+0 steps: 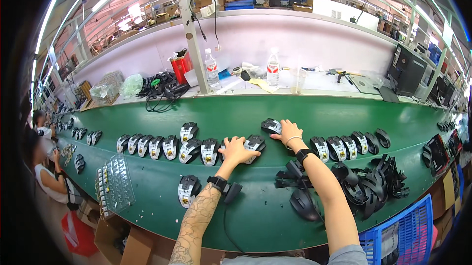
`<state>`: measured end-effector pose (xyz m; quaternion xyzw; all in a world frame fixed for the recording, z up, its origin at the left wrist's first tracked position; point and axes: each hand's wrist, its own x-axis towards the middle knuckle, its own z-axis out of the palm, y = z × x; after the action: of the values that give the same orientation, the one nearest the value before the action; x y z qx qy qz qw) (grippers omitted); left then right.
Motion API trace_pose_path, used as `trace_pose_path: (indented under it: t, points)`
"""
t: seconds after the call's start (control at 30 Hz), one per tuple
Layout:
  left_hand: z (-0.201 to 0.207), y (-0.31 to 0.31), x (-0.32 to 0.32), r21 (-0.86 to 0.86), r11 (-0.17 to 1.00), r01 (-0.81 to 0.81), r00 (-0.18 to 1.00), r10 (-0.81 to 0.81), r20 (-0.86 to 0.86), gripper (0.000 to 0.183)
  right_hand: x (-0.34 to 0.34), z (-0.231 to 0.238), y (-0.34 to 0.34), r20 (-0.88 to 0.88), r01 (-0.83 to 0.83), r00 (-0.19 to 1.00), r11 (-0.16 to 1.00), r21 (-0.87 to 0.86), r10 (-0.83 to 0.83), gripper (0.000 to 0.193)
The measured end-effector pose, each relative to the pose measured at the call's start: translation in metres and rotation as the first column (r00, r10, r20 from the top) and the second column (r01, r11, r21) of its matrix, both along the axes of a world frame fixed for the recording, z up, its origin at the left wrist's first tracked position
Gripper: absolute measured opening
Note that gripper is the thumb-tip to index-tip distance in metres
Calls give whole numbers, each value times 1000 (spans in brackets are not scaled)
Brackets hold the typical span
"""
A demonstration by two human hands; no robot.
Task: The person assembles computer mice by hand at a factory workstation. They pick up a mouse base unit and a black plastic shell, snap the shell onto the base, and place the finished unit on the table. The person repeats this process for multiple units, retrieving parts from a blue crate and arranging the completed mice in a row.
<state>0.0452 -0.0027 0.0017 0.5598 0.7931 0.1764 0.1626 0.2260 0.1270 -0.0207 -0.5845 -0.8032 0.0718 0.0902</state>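
My left hand (238, 152) is closed over partly assembled computer mice in the middle row, its fingers hiding most of one. Beside its thumb sits another black-and-white mouse (254, 143). Farther back, my right hand (291, 133) grips the right end of a tilted mouse (271, 126) between thumb and fingers. Left of my left hand stand more mice, including one with a yellow label (209, 151) and one set farther back (189, 131). A single mouse (188, 191) lies near my left forearm. Right of my right wrist runs another row of mice (337, 148).
Black plastic shells (373, 181) are heaped at the right, near a blue basket (403, 235). Clear trays (115, 184) lie at the left on the green bench (255, 206). Bottles (273, 68) stand on the back shelf. Another person (49, 179) sits at far left.
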Motion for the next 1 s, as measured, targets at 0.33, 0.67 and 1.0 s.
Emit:
trace_pose_path:
  t: [0.33,0.67,1.0]
  points:
    - [-38,18,-37,280,955,101,983,-140,122,49,4,97,-61,-676,-476,595,869,139,434,68]
    - [-1,10,1,-80,976,202,962,-213,-170,97,-1,32,-264,-214,-691,712,722,-42,669,71]
    - [10,16,1,-72,933,352,929,-358,-96,83,138,82,-65,-324,-25,924,880,474,201,53]
